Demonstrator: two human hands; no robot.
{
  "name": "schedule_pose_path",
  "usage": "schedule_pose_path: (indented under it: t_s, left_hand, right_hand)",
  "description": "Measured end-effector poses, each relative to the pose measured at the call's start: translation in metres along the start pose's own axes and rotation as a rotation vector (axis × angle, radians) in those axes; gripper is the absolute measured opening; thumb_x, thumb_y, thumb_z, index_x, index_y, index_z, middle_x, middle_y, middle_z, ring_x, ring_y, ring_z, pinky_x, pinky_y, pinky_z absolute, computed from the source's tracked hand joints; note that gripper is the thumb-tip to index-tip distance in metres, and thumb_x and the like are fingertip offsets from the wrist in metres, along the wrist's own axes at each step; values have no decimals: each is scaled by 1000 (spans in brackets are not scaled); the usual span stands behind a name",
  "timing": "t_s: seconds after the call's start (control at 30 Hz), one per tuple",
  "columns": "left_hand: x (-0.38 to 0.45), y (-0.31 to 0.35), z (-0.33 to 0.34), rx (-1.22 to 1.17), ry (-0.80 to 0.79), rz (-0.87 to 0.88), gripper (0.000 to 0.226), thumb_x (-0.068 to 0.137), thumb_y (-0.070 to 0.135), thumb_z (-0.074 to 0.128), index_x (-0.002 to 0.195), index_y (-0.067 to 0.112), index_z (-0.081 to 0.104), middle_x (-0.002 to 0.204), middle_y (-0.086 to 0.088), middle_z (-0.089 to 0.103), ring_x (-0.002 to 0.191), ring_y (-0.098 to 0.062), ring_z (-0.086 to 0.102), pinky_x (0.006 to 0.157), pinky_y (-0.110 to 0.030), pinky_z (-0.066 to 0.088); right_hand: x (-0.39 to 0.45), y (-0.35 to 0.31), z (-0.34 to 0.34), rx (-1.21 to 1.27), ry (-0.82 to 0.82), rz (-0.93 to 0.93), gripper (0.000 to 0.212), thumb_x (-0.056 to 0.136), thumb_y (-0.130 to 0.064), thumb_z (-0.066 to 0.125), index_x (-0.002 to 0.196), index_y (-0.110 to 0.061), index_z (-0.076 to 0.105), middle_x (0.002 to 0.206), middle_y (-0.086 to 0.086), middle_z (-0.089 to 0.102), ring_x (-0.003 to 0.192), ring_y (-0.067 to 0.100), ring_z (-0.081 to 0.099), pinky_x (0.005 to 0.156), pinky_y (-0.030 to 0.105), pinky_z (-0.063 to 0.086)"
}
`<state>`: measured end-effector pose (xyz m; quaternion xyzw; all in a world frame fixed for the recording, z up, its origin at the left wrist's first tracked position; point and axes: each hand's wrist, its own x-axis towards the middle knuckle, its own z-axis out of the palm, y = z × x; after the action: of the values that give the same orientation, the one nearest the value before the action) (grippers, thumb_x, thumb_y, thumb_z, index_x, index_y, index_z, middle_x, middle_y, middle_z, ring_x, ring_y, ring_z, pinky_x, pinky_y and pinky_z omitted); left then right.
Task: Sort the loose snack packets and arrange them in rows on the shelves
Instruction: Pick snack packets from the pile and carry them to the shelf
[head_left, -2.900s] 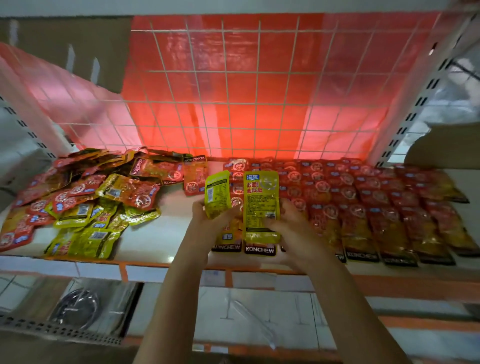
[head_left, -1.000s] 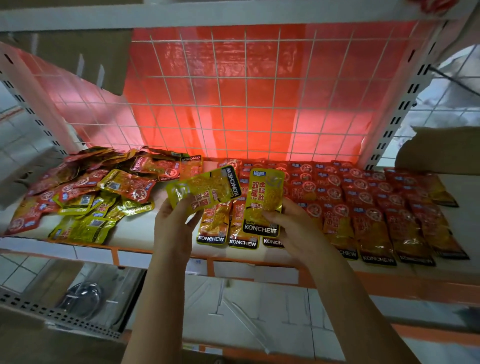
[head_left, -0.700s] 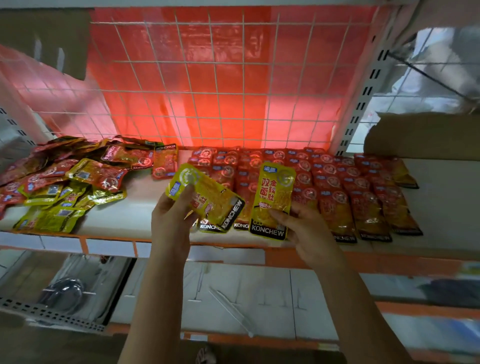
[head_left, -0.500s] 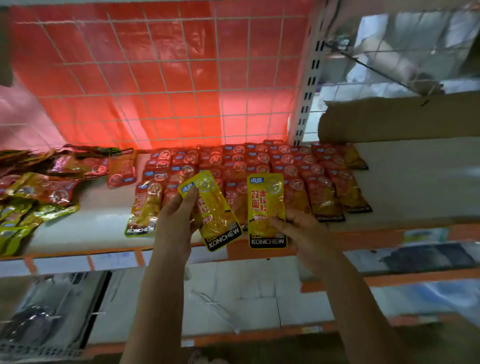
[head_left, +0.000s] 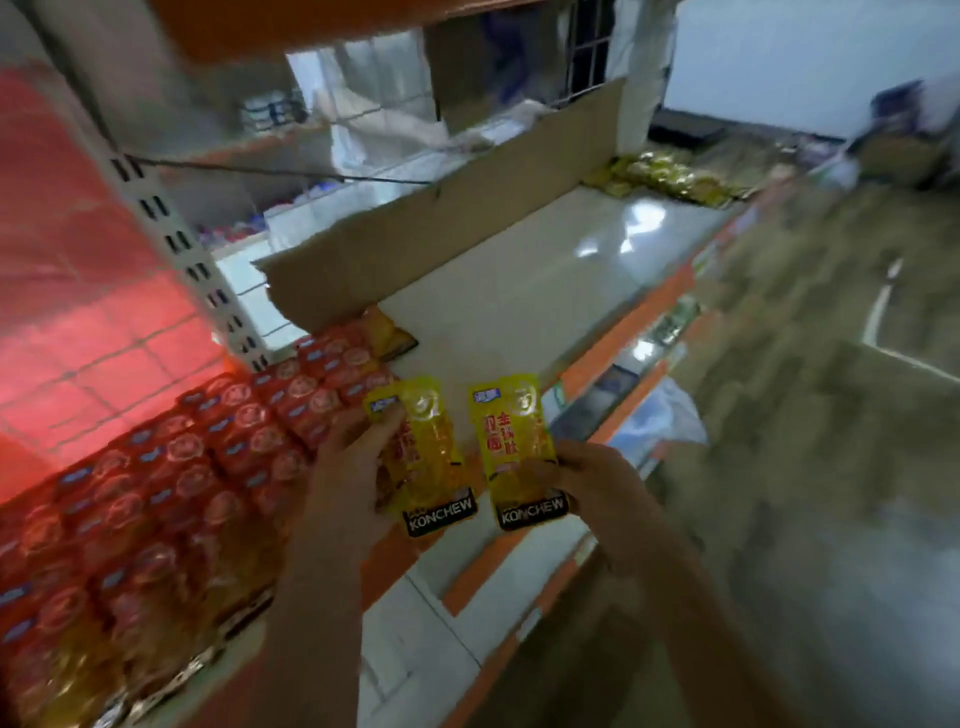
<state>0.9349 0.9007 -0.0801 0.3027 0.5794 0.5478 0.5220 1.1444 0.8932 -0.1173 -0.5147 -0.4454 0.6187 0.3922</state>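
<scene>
1. L hand (head_left: 347, 470): fingers curled round the L edge of a yellow packet (head_left: 428, 452), thumb on its front near the top. Grasping, not released.
2. R hand (head_left: 597, 486): pinches the second yellow packet (head_left: 514, 447) at its lower R side, thumb across the front, other fingers behind.
3. Both pkts upright, black KONCHEW band at the bottom, held side by side w/ a narrow gap, not touching. Both in the air over the front edge of the shelf (head_left: 519, 312), just R of the sorted rows.
4. Red packets (head_left: 218, 467): overlapping rows on the shelf, filling its L part from back wall to front edge. Rows nearest the camera blurred, can't tell detail.
5. R part of the shelf surface is bare white; at its far R end lies a pile of gold-yellow packets (head_left: 670, 179), well apart from the hands.
6. Cardboard sheet (head_left: 441, 234) stands along the shelf back, behind the bare stretch.
7. Red backing w/ wire grid (head_left: 78, 312) behind the red rows; slotted white upright (head_left: 187, 254) between grid and cardboard.
8. Orange front lip (head_left: 623, 332) on the shelf; lower shelves below, blurred.
</scene>
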Motion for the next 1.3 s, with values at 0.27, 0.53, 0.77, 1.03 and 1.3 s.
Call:
schedule_pose_path:
  t_s: [0.27, 0.53, 0.77, 1.03, 1.3]
  left_hand:
    - [22, -5, 171, 42, -313, 64, 14, 90, 12, 57, 81, 16, 68, 61, 7, 65, 58, -10, 60, 49, -18, 47]
    - [74, -2, 343, -31, -311, 25, 7, 89, 13, 61, 88, 14, 69, 80, -6, 66, 71, -20, 62, 69, -32, 49]
    - [117, -16, 424, 4, -257, 45, 10, 89, 15, 60, 90, 12, 69, 80, -9, 59, 71, -20, 58, 57, -24, 49]
    - [209, -3, 495, 19, -176, 53, 13, 92, 16, 57, 85, 14, 68, 74, -1, 65, 69, -12, 63, 58, -26, 54]
    - [306, 27, 538, 40, -84, 100, 14, 93, 13, 56, 86, 17, 67, 67, 7, 66, 61, -4, 62, 48, -22, 51]
  right_hand:
    - [13, -6, -146, 84, 298, -35, 35, 59, -43, 78, 83, -17, 77, 87, 16, 73, 82, 30, 65, 84, 45, 47]
    - [59, -36, -291, 183, 292, -76, 11, 87, -1, 58, 84, -1, 68, 74, 10, 71, 62, 15, 67, 64, 25, 53]
    - [113, -54, -378, 317, 256, -52, 19, 94, -2, 47, 90, 1, 65, 64, 1, 70, 54, 8, 65, 52, 17, 51]
    - [229, -106, -440, 357, 198, -53, 18, 93, -2, 47, 97, -5, 65, 71, 2, 73, 62, 10, 69, 53, 20, 53]
    - [346, -178, -476, 274, 53, -81, 19, 88, 2, 52, 89, -7, 69, 73, 2, 73, 66, 9, 69, 56, 21, 55]
